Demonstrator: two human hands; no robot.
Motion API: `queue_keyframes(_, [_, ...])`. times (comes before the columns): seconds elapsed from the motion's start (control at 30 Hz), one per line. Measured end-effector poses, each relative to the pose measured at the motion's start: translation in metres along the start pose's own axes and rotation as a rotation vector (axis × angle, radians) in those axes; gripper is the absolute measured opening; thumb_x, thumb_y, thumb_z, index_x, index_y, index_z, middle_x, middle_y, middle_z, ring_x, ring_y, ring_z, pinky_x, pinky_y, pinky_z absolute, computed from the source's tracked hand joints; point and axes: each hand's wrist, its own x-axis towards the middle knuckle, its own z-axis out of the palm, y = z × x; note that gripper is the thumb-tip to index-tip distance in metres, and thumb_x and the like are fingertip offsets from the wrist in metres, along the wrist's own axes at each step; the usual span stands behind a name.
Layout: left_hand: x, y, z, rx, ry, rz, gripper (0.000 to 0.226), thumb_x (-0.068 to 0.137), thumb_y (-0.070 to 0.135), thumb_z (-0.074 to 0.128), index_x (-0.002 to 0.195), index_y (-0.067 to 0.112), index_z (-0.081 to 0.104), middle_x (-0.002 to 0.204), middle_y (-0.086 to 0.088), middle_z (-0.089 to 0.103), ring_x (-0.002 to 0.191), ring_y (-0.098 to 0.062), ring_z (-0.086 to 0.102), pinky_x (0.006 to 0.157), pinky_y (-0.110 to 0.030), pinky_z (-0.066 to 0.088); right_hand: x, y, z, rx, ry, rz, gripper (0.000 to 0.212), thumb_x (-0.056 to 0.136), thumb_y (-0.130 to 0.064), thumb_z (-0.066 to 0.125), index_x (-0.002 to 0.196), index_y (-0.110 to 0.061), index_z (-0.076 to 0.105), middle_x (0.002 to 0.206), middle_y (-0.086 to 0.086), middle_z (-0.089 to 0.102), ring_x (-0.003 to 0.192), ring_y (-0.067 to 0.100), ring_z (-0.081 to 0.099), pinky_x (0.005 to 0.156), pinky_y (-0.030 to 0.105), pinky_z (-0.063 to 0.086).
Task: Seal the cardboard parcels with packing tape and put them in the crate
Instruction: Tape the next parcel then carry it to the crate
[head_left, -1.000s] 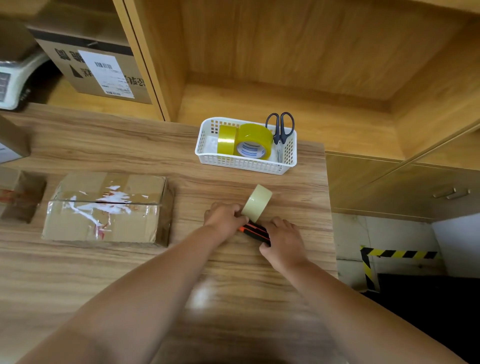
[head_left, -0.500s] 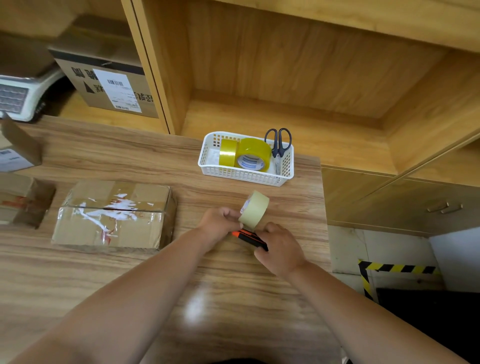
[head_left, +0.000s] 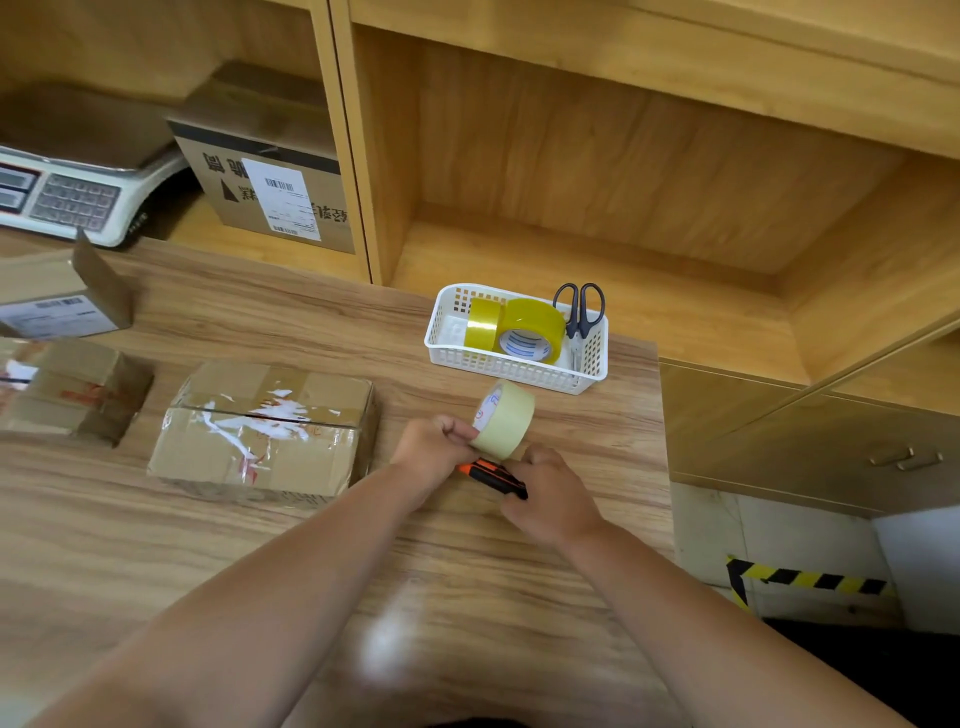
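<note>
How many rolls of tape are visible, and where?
3. A narrow yellow roll and a wider yellow roll stand in the white basket; the left hand holds a pale roll near it. More could be hidden.

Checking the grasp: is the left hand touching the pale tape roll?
Touching. Head view: the left hand pinches the pale tape roll at its lower rim.

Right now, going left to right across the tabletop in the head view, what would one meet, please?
Small cardboard parcel, taped cardboard parcel, left hand, pale tape roll, right hand gripping the orange utility knife.
</note>
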Motion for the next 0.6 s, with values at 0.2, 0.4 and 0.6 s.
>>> queue_keyframes(0.2, [-0.009, -0.002, -0.006, -0.012, 0.088, 0.005, 0.028, 0.075, -0.012, 0.068, 0.073, 0.015, 0.062, 0.069, 0.000, 0.060, 0.067, -0.013, 0.057, 0.062, -0.012, 0.046, 0.004, -0.013, 0.008, -0.025, 0.017, -0.011, 0.028, 0.082, -0.018, 0.055, 0.107, -0.011, 0.064, 0.095, -0.001, 0.036, 0.101, 0.017, 0.044, 0.066, 0.020, 0.029])
queue_keyframes(0.4, [-0.020, 0.006, -0.016, -0.127, 0.129, -0.019, 0.026, 0.067, -0.003, 0.080, 0.083, 0.010, 0.065, 0.071, 0.001, 0.067, 0.064, -0.010, 0.062, 0.063, -0.015, 0.050, 0.003, -0.018, 0.023, -0.117, -0.047, 0.081, 0.025, 0.083, -0.019, 0.053, 0.104, -0.009, 0.063, 0.100, 0.006, 0.040, 0.106, 0.026, 0.042, 0.080, 0.028, 0.039])
queue_keyframes(0.6, [-0.023, 0.010, -0.037, -0.276, 0.064, -0.101, 0.026, 0.072, -0.007, 0.072, 0.085, 0.013, 0.062, 0.089, -0.010, 0.069, 0.085, -0.023, 0.065, 0.077, -0.031, 0.052, -0.006, -0.004, 0.035, -0.207, 0.013, 0.143, 0.032, 0.085, -0.016, 0.055, 0.117, -0.013, 0.057, 0.115, 0.005, 0.044, 0.110, 0.022, 0.041, 0.087, 0.030, 0.043])
